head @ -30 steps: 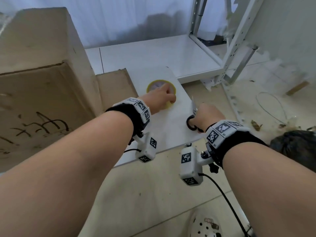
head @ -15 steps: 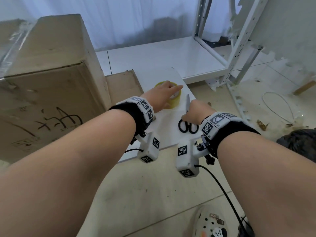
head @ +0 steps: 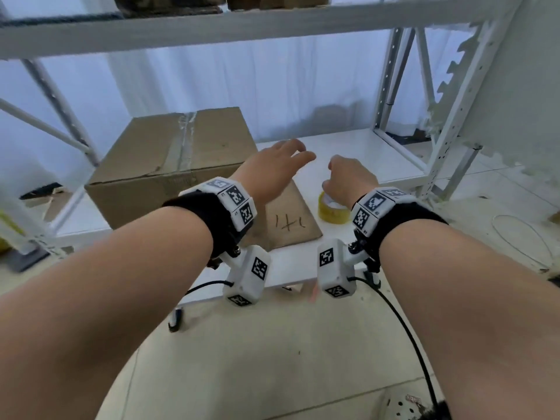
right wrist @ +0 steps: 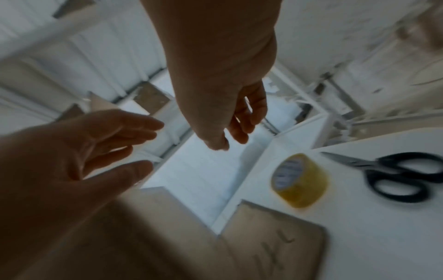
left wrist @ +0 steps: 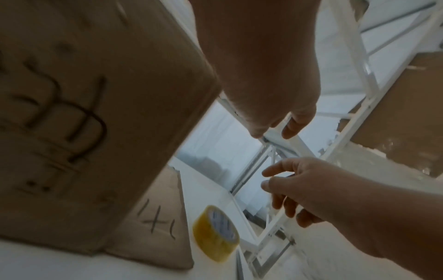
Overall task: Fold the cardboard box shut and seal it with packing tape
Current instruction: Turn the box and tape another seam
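Both hands hover empty above the tape roll point(head: 332, 211), left hand point(head: 274, 168) spread, right hand point(head: 351, 180) loosely curled; box point(head: 174, 163) beside the roll.

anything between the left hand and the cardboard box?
Nothing visible. The left hand hangs open in the air just right of the cardboard box, with only bare space between them. The tape roll and scissors lie further right on the white shelf, out of that path.

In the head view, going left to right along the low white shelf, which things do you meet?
Cardboard box → left hand → flat cardboard sheet with marker writing → roll of yellow packing tape → right hand → white rack upright.
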`<state>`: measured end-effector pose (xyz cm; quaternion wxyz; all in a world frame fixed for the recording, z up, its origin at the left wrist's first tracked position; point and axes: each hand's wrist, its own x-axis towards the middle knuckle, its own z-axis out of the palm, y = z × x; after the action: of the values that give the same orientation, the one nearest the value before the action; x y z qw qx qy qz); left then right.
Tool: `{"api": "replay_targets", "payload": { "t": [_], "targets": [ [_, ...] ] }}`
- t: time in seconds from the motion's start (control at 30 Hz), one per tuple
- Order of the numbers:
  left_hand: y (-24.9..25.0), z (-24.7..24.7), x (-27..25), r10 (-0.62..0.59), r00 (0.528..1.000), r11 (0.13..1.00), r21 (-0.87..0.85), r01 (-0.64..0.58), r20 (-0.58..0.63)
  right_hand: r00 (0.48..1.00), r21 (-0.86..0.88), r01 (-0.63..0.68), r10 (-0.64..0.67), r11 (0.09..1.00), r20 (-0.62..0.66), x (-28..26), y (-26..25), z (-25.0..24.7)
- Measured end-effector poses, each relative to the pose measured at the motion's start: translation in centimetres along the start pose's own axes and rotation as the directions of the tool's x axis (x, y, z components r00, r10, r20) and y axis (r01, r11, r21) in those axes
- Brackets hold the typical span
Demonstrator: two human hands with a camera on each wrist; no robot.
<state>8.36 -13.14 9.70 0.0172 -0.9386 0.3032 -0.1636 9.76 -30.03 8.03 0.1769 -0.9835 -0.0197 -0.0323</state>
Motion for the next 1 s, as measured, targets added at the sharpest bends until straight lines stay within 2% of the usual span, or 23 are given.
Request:
{"api": "replay_targets", "payload": {
  "t": [0.1,0.17,0.27,0.33,0.4,0.47,0.5,0.53,0.63,0.73,0.8,0.9,1.0],
  "targets": [
    [-2.0,-4.1,-4.9,-0.095,0.994,0.995,0.015,0.096,-0.050,0.986,0.100,0.130,-0.119,0.986,-0.113,-1.0,-4.8,-0.9],
    [-3.9,-6.0,-8.3,-0.167,0.982,0.985,0.033,0.171,-0.084,0.959,0.175,0.244,-0.210,0.954,-0.190,-1.7,-7.9,-1.0],
    [-7.1,-7.4,-12.9,-0.353,0.931,0.935,0.011,0.356,-0.097,0.901,0.178,0.404,-0.357,0.897,-0.245,-2.1,-12.4,0.0],
    [-9.2,-7.5,-15.5,-0.511,0.852,0.859,-0.019,0.512,-0.116,0.891,0.115,0.429,-0.399,0.896,-0.217,-2.2,-14.9,0.8],
    [-10.6,-7.0,-17.4,-0.654,0.750,0.757,-0.056,0.652,-0.101,0.928,0.120,0.350,-0.326,0.929,-0.180,-2.1,-16.4,1.3],
    [-11.7,-6.4,-18.7,-0.773,0.634,0.632,-0.107,0.768,-0.013,0.964,0.110,0.239,-0.221,0.965,-0.149,-1.6,-17.2,1.9],
    [-12.2,-6.1,-19.0,-0.805,0.592,0.579,-0.160,0.799,0.044,0.976,0.112,0.187,-0.172,0.976,-0.130,-1.1,-17.2,2.3],
    [-12.5,-5.8,-19.1,-0.815,0.571,0.542,-0.220,0.811,0.094,0.986,0.129,0.149,-0.136,0.980,-0.100,-0.5,-17.3,2.7],
    [-12.8,-5.1,-18.4,-0.801,0.582,0.520,-0.320,0.792,0.140,0.986,0.163,0.166,-0.163,0.973,-0.035,0.6,-17.6,3.5],
    [-12.9,-4.3,-18.1,-0.835,0.545,0.507,-0.273,0.818,0.082,0.987,0.102,0.163,-0.164,0.981,-0.002,1.3,-17.7,3.6],
    [-12.5,-4.0,-18.3,-0.833,0.552,0.536,-0.196,0.821,0.035,0.987,0.036,0.157,-0.158,0.987,0.023,1.2,-17.5,3.7],
    [-12.3,-4.2,-18.1,-0.787,0.617,0.616,-0.028,0.787,0.018,0.976,-0.069,0.219,-0.218,0.973,0.019,0.7,-17.5,3.9],
    [-12.6,-4.3,-17.4,-0.704,0.710,0.711,0.039,0.702,0.038,0.915,-0.122,0.398,-0.403,0.909,-0.019,0.8,-17.3,5.1]
  ]
}}
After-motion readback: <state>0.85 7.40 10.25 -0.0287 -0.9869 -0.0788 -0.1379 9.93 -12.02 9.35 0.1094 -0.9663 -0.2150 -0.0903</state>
